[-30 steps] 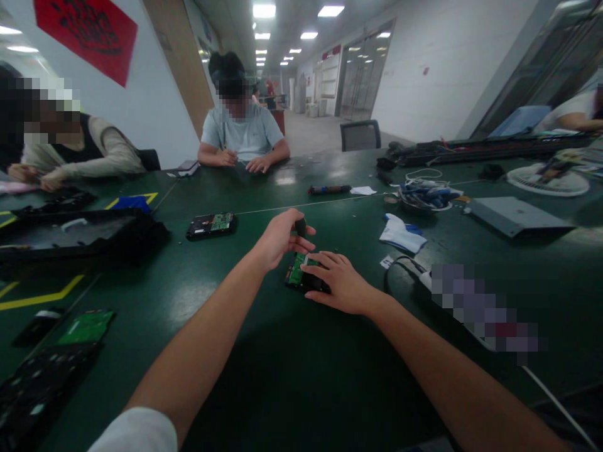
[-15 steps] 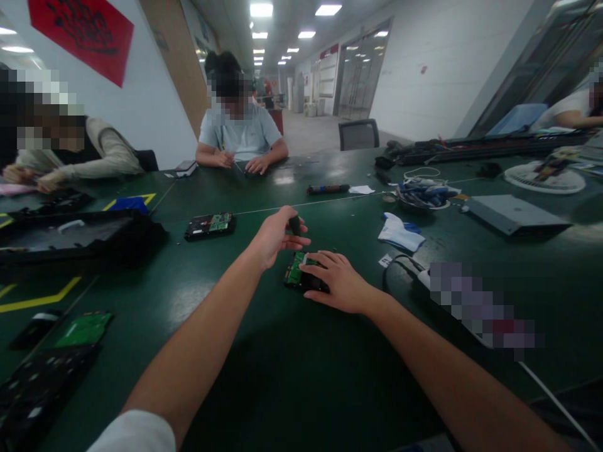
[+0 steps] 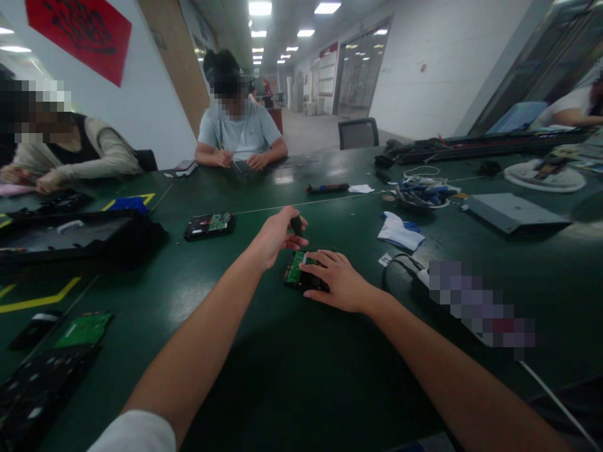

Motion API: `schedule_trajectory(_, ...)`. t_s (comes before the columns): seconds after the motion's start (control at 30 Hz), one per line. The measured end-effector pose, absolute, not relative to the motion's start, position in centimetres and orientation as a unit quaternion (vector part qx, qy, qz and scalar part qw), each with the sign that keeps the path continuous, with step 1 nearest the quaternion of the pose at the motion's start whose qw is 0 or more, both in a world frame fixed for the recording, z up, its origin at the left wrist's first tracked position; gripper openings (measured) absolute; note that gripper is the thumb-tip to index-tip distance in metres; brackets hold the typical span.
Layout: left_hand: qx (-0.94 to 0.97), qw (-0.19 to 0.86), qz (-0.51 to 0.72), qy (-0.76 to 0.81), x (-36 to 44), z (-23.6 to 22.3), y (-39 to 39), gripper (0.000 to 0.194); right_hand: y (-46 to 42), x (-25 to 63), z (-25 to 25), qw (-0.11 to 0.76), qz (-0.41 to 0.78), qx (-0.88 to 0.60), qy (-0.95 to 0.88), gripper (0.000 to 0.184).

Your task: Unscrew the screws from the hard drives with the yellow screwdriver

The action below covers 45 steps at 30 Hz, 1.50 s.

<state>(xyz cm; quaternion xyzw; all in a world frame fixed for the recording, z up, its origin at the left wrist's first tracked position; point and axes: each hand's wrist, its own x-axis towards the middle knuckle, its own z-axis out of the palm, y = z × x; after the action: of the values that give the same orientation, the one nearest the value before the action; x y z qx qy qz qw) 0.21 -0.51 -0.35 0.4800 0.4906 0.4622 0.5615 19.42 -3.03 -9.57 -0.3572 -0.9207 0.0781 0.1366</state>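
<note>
My left hand point(image 3: 274, 237) is closed round the black handle of a screwdriver point(image 3: 296, 225), held upright over a hard drive point(image 3: 298, 271) that lies circuit-board side up on the dark green table point(image 3: 292, 376). My right hand point(image 3: 336, 280) lies flat on the drive, fingers spread, pressing it down and hiding its right part. The screwdriver's tip is hidden behind my fingers.
A second hard drive point(image 3: 210, 225) lies to the left. A black tray point(image 3: 75, 235) and a green circuit board point(image 3: 85, 328) are at the left. White gloves point(image 3: 400, 231), a bowl of cables point(image 3: 421, 193) and a grey case point(image 3: 516, 214) are at the right. Other people sit across.
My left hand has shifted very slightly on the screwdriver handle. My right hand and the drive stay where they were.
</note>
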Motion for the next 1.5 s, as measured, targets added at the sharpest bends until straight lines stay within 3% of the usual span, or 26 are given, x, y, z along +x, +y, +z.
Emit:
schedule_trajectory(0.27, 0.463, 0.585, 0.450, 0.491, 0.3, -0.6, -0.4, 0.024, -3.0, 19.5, -9.7, 0.139, 0.074, -0.354, -0.922, 0.062)
schedule_trajectory(0.87, 0.498, 0.591, 0.404, 0.490, -1.0, -0.8, 0.0, 0.037, -3.1, 19.4, -9.4, 0.126, 0.085, -0.361, -0.920, 0.065)
schedule_trajectory(1.5, 0.474, 0.597, 0.419, 0.493, -0.5, -0.6, -0.3, 0.033, -3.1, 19.5, -9.3, 0.131, 0.088, -0.359, -0.920, 0.063)
